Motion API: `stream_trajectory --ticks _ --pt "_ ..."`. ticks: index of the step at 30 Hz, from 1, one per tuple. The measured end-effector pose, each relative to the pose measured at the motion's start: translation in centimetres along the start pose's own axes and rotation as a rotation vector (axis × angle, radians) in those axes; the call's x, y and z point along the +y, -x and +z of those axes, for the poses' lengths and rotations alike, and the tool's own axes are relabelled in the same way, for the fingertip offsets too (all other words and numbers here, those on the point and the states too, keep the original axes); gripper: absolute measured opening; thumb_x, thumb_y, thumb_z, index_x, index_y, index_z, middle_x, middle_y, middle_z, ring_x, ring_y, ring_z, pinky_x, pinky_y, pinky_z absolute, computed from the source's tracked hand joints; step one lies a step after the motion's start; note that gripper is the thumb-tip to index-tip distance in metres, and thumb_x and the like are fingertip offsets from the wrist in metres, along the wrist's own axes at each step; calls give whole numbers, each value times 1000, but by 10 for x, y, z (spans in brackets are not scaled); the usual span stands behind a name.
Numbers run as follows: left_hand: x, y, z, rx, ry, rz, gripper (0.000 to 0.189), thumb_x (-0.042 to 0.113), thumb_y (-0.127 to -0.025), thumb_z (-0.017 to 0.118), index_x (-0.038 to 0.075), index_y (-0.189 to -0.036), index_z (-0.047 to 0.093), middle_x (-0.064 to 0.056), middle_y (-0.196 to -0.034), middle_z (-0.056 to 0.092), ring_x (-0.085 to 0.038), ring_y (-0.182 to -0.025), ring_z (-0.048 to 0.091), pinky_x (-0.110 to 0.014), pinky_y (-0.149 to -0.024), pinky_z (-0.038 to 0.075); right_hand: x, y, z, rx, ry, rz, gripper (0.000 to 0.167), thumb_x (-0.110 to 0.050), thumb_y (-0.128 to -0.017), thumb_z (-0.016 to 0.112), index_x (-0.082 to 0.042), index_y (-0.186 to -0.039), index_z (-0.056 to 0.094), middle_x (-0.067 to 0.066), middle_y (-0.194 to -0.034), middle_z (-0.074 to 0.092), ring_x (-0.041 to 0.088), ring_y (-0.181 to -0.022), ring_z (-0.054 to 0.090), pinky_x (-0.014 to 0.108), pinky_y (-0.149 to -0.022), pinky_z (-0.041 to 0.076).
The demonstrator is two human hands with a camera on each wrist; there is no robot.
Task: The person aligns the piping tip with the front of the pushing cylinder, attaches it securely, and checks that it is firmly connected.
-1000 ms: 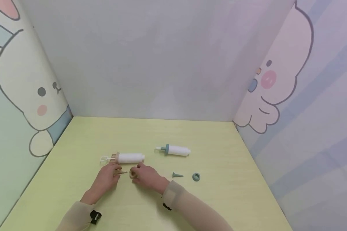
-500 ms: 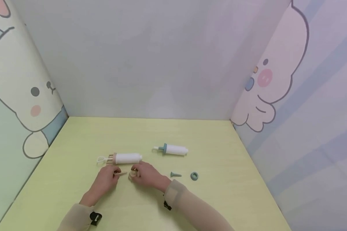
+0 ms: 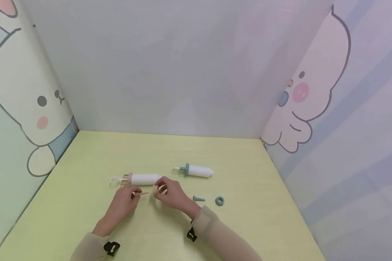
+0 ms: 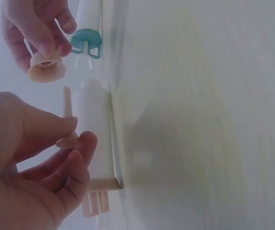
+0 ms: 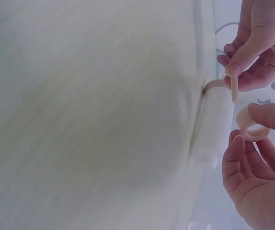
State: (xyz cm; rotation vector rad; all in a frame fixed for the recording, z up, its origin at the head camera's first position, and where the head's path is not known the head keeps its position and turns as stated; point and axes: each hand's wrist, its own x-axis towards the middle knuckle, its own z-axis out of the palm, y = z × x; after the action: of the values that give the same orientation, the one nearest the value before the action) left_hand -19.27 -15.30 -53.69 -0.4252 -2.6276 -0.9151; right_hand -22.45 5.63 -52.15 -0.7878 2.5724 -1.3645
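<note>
My left hand (image 3: 123, 201) pinches a slim beige nozzle (image 4: 67, 103) with a flared base, its narrow tip pointing toward my right hand (image 3: 174, 194). Between the right thumb and fingers is a beige ring-shaped cap (image 5: 243, 122), held above the table. A small gap separates nozzle and cap. Just beyond both hands lies a white tube (image 3: 144, 179) with a beige collar (image 3: 130, 178) and a white looped plunger handle (image 3: 115, 179). The right hand covers this tube's front end in the head view.
Farther back, a second white tube (image 3: 200, 171) with a teal collar (image 3: 187, 169) lies on the yellow table (image 3: 248, 217). Right of my right hand are a green nozzle (image 3: 199, 199) and a green ring cap (image 3: 220, 204). A grey wall (image 3: 170, 72) stands behind.
My right hand has lifted the beige ring cap off the table and moved slightly away from me. The left hand has raised the nozzle and shifted slightly right.
</note>
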Motion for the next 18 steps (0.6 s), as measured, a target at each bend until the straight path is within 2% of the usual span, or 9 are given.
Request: stream_trajectory --ticks 6,10,18 --pt "8 -1 0 46 20 56 17 -9 -71 74 5 -78 68 -4 -75 57 -11 -61 53 -28 -55 46 1 1 -5 45 17 17 23 -14 -87 71 -16 -106 59 -9 -98 60 1 -81 60 19 -62 49" --pt "12 -2 -2 30 21 34 18 -9 -71 74 5 -80 68 -4 -77 57 -11 -62 53 -29 -56 45 0 1 -6 69 27 15 24 -15 -86 71 -18 -106 60 -10 -98 61 2 -81 60 20 -61 49" --pt "16 -1 -2 19 24 20 16 -8 -73 73 5 -80 68 -4 -78 57 -11 -63 53 -29 -56 46 -1 6 -8 61 25 26 24 -16 -86 72 -17 -107 61 -10 -98 61 2 -80 60 19 -61 49"
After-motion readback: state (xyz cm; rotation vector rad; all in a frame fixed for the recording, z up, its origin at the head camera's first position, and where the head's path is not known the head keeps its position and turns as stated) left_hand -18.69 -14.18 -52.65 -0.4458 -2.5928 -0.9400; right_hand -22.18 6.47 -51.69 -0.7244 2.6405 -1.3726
